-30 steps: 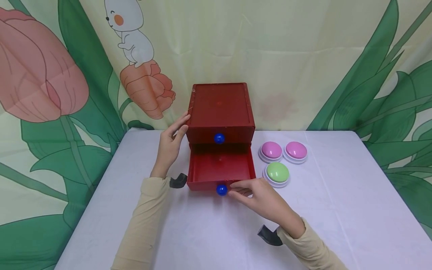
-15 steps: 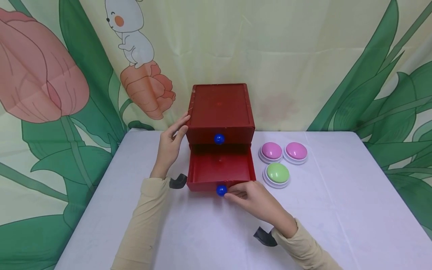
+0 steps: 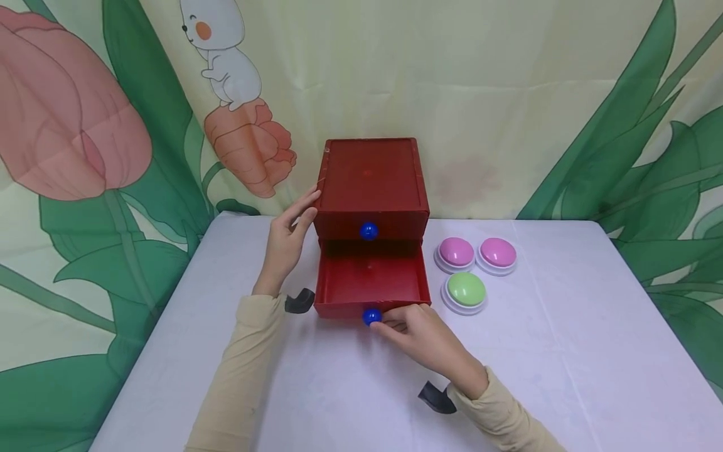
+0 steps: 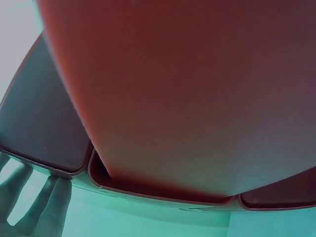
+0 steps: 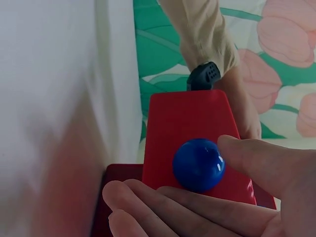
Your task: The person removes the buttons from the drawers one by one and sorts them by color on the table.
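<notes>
A red two-tier drawer cabinet (image 3: 373, 179) stands at the back of the table, its upper drawer front closed. The lower drawer (image 3: 339, 311) is pulled out, and no object shows inside. My left hand (image 3: 284, 245) rests against the cabinet's left side with extended fingers (image 4: 49, 207). With thumb and fingers on either side, my right hand (image 3: 429, 339) pinches the lower drawer's blue round knob (image 5: 198, 165). In the right wrist view the thumb is at the knob's edge and the long fingers run along its other side. The upper drawer carries a matching blue knob (image 3: 369, 231).
Right of the cabinet stand two pink dome buttons, a nearer one (image 3: 456, 252) and a farther one (image 3: 498, 253), on white bases. A green dome button (image 3: 466, 289) sits in front of them. White cloth (image 3: 339, 395) covers the table; a printed curtain (image 3: 480, 113) hangs behind.
My right hand has moved slightly left, its thumb and fingers coming onto the lower knob. The left hand and the open drawer stay in place.
</notes>
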Demonstrator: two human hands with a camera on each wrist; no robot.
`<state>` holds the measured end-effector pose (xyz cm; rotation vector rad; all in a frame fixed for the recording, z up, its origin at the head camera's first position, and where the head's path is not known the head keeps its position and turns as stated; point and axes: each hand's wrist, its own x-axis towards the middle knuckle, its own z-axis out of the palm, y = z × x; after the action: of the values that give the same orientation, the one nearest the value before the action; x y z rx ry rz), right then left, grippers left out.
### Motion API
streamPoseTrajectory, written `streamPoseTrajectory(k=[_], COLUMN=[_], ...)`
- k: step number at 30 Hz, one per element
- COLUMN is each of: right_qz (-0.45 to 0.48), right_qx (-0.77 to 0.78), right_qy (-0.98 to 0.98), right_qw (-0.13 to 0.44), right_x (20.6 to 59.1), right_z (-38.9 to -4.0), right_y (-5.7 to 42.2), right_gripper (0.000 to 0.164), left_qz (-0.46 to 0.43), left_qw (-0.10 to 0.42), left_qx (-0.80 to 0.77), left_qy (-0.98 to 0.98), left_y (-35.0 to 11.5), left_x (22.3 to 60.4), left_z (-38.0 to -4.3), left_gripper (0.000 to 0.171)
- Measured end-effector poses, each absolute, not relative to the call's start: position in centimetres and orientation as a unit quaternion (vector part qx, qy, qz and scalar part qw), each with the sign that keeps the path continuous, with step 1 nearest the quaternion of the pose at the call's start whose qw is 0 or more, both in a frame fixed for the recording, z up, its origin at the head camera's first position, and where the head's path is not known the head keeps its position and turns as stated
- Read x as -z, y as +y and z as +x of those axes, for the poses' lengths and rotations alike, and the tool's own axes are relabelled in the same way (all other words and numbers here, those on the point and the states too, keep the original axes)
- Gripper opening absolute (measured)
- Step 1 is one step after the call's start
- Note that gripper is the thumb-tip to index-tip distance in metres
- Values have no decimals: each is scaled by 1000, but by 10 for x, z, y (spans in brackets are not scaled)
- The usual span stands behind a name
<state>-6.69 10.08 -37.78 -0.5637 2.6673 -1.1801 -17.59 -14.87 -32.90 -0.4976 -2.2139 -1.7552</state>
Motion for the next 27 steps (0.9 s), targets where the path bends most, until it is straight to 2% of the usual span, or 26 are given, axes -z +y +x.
streamPoseTrajectory(k=[8, 27], right_qz=[-181, -184], right_qx=[395, 392], right_qy=[898, 899], right_qw=[76, 65], right_x=[378, 379], right_z=[-67, -69], right_y=[98, 95], right_gripper=[21, 17], left_qz=[-176, -174], left_qw=[133, 131], left_qx=[607, 607], left_qy=[-763, -764], left_y=[-147, -149], left_x=[327, 328], left_z=[-175, -175], left_gripper=[41, 41])
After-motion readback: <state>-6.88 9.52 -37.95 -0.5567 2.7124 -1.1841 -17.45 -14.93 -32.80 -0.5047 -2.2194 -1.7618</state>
